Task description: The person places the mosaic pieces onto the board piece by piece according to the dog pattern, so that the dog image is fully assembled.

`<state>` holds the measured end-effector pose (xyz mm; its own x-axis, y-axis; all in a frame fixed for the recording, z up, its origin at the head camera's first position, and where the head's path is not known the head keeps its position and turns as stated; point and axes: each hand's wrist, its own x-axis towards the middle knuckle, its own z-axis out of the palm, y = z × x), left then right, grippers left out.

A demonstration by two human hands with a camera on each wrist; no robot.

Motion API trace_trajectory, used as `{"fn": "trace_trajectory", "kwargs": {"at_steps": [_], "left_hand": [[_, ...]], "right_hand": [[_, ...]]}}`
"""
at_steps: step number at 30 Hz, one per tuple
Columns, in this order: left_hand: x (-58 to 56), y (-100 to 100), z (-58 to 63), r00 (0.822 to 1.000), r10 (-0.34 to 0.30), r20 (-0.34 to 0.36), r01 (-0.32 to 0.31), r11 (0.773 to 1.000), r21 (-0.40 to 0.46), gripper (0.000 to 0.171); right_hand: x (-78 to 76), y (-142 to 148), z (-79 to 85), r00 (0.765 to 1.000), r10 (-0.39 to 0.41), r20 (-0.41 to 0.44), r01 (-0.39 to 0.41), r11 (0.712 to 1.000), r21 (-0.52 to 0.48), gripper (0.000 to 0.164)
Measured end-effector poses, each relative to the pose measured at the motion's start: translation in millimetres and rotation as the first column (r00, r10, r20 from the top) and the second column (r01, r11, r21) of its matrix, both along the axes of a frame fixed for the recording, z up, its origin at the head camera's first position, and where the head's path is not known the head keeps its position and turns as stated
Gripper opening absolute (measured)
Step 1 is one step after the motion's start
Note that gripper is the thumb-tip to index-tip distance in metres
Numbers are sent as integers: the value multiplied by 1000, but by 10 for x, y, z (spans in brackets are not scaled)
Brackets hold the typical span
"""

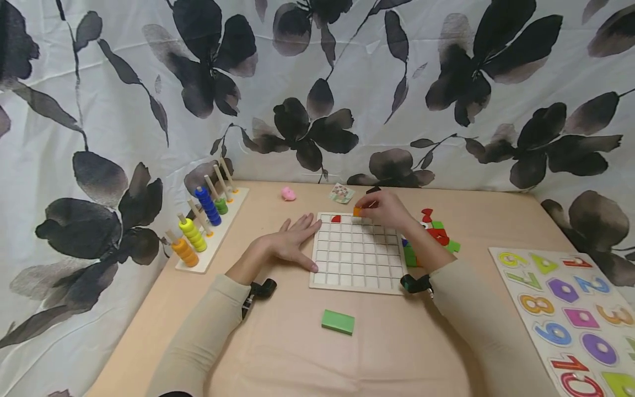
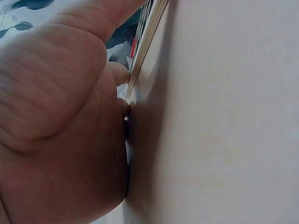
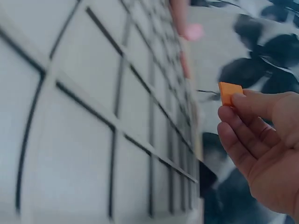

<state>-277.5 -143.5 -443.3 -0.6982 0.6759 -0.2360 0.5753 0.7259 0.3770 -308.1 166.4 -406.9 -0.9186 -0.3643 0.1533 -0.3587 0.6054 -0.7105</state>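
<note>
Floral cloth (image 1: 377, 82) behind, pale tabletop (image 1: 278, 342) below: right hand (image 1: 384, 209) pinches an orange tile (image 3: 228, 91) at the far edge of the white grid board (image 1: 359, 262)!

Left hand (image 1: 290, 242) spreads wide against the board's left side; right wrist view gives what the head view barely catches, flat faces and crisp corners on that tile; left wrist view picks out the board's layered edge; a red piece (image 1: 336, 219) sits in the back row, a green block (image 1: 338, 322) lies in front.
</note>
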Motion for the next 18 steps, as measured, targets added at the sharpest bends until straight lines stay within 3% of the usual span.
{"fn": "trace_trajectory", "kwargs": {"at_steps": [4, 8, 18], "left_hand": [[5, 16, 13, 1000, 14, 13, -14, 1000, -3, 127], [8, 24, 11, 1000, 8, 13, -8, 1000, 3, 125], [4, 28, 34, 999, 25, 26, -26, 1000, 12, 127]], "right_hand": [[-117, -179, -126, 998, 50, 25, -50, 998, 35, 14], [-192, -279, -211, 999, 23, 43, -27, 996, 86, 11], [-181, -368, -186, 997, 76, -19, -67, 954, 291, 16]]}}
